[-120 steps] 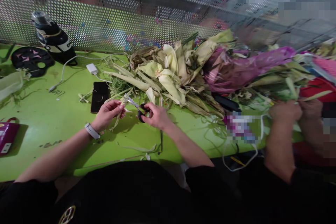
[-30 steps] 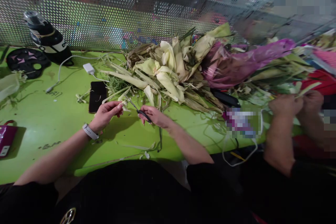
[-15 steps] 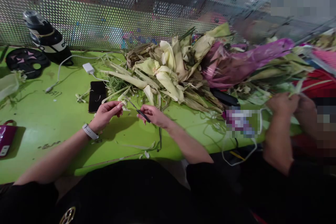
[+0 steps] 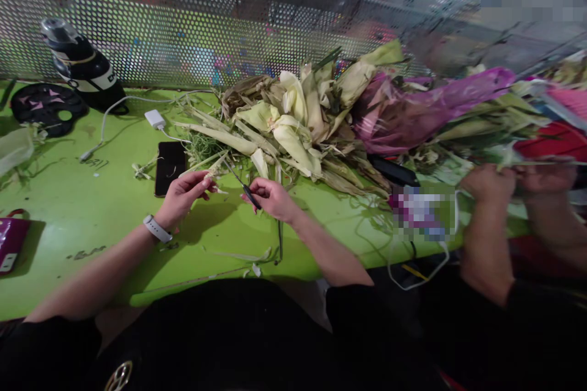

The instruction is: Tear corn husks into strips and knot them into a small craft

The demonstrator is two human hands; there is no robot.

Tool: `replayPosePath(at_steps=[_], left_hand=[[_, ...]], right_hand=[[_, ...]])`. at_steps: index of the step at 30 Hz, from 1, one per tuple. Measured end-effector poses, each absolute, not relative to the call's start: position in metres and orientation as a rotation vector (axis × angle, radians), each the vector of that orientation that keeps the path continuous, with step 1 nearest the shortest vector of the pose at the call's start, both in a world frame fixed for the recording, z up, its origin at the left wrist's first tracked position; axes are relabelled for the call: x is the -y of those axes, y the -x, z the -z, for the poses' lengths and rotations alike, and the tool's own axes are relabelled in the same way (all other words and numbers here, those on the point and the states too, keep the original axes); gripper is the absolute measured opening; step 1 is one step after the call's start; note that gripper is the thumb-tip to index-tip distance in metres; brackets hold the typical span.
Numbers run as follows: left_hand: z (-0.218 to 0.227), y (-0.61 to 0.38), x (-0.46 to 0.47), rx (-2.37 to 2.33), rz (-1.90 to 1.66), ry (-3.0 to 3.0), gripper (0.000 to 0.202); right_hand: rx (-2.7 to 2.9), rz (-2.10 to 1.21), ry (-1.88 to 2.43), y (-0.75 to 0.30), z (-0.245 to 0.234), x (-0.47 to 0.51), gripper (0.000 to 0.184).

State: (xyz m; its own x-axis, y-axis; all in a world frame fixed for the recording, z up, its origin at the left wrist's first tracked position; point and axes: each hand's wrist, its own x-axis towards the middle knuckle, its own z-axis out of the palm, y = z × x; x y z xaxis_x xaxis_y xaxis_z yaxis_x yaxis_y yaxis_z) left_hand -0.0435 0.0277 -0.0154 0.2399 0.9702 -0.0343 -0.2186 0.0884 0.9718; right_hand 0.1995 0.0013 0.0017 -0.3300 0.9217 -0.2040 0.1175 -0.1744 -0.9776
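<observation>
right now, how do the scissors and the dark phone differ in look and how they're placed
The scissors are slim, with dark handles and narrow metal blades; the phone is a broad, flat rectangle.
The scissors are held in the right hand, while the phone lies on the green table.
Both show dark surfaces.

A grey metal panel (image 4: 156, 55) full of small round holes stands along the far edge of a bright green tabletop (image 4: 105, 201), blurred patches of red, blue and pink showing through it; pale light shines softly off the green surface
</observation>
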Motion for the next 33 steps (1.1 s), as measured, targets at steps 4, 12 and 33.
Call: replayPosePath(at_steps=[4,12,33], left_hand=[[0.012,0.045,-0.029,-0.909,-1.131,-1.067,0.037],[0.007,0.047,-0.035,-0.809,-1.151,-0.847,0.044],[0.004,0.036,-0.017,-0.658,-0.873,-0.878,0.027]], right_hand=[[1.559,-1.382,1.401,-0.201,0.002,-0.006,0.040],[2.349,-0.660,1.575,-0.209,0.009,-0.007,0.034],[1.648,-1.414,1.182,-0.166,-0.050,-0.027,0.042]])
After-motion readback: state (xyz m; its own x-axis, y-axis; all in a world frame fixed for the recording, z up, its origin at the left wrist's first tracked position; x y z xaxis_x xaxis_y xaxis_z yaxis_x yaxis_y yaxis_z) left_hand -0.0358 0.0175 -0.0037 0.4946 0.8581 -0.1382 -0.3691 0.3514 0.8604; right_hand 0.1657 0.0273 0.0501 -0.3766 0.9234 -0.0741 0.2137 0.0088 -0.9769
